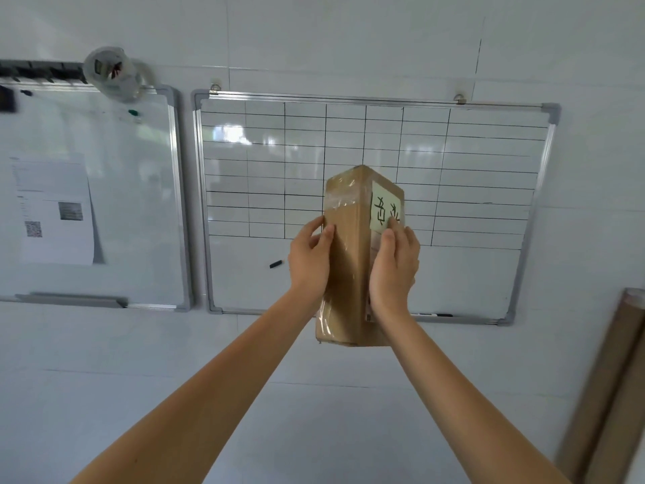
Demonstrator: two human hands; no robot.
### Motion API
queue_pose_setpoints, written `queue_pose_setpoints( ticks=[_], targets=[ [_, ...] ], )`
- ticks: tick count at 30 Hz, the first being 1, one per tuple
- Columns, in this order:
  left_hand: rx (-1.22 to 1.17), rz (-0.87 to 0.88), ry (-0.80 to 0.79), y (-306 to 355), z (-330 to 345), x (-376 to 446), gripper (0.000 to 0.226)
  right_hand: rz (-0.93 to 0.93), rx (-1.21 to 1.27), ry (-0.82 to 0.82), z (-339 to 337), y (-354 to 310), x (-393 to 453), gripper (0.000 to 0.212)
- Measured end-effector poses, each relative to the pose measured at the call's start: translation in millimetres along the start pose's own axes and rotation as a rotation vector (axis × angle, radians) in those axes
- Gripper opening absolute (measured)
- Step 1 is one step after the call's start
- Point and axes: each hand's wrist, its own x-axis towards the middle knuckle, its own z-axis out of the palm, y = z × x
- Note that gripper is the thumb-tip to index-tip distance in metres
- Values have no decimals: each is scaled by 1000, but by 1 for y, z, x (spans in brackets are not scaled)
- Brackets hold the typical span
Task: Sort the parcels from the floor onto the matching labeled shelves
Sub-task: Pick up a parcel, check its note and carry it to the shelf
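Two bare arms reach up, the left hand and right hand clasping a brown box between them, fingers curled onto its sides. It stands upright in the air, in front of a gridded whiteboard. The right thumb partly covers the handwritten label. Cardboard tubes at right are blurred and cut off.

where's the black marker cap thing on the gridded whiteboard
In the head view the black marker piece sits on the gridded whiteboard, in the blank strip below the grid, just left of the left hand holding the parcel.
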Motion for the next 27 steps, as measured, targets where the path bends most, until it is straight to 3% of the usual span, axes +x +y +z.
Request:
queue_pose_setpoints(
  ticks=[4,9,12,15,23,27],
  targets=[
    [-62,-18,-158,-2,6,-5,84,-102,-48,7,1,1,-6,49],
    [-142,-76,-166,-13,-12,5,72,-57,99,-50,-13,0,8,38],
    [-183,-91,-238,-21,-19,7,61,175,176,-247,-20,7,25,61],
    [-221,-76,-280,-25,-18,4,51,288,258,-400,-21,16,25,76],
    [-222,-111,-275,-31,-21,-2,35,347,254,-425,-24,23,24,83],
    [-155,-153,-397,-23,-38,-1,28,354,215,-437,-34,17,39,88]
  ],
)
